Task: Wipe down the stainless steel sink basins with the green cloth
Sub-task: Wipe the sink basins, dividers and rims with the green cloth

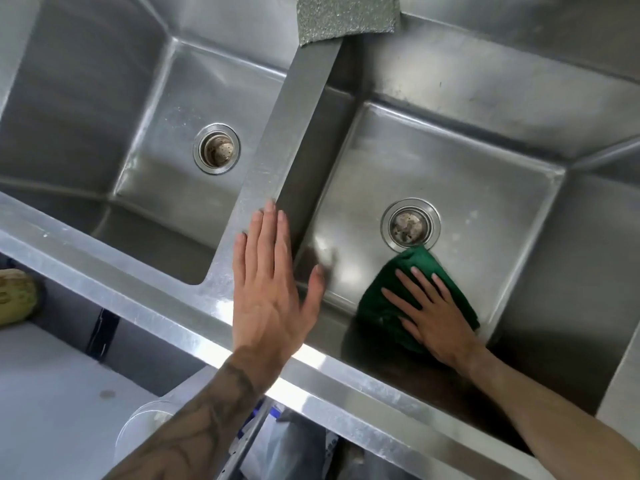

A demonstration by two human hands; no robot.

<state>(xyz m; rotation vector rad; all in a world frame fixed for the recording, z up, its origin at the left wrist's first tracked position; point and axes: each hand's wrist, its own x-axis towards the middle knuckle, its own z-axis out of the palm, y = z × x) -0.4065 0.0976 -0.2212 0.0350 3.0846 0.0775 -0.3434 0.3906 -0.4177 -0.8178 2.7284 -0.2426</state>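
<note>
**Two basins, one cloth: where this wipe could go sideways**

Closest in is the sink's front rim (104, 265), with both forearms reaching over it. The left hand (266, 299) lies flat where that rim meets the divider (287, 133). Its fingers (270, 230) are straight and close together, thumb splayed toward 3 o'clock. It looks like it's just bracing there, holding nothing. The right hand (433, 317) is down on the floor of the right basin (467, 174), palm flat on the green cloth (375, 304). Those fingers (420, 282) are straight and a little spread, pressing rather than gripping.

The cloth sits under the palm and fingers. It pokes out at 9 o'clock of the hand and past the fingertips at 12. Its far corner touches the rim of the right drain (410, 225), at the drain's 6 o'clock.

What I'd worry about:
- Nothing's pinching the cloth, so on slick steel it could bunch up or slide out from under the hand on a hard push.
- That corner by the drain might catch on the strainer, or drag whatever gunk is in there across the floor.
- Flat-palm wiping tends to skip the corners and walls, I reckon.
- If the divider's wet, the bracing hand could skid.

Further out at 10 o'clock, the left basin (156, 98) with its left drain (216, 148) has no cloth in it. At 12 o'clock a grey scouring pad (346, 15) is draped over the back edge.
</note>
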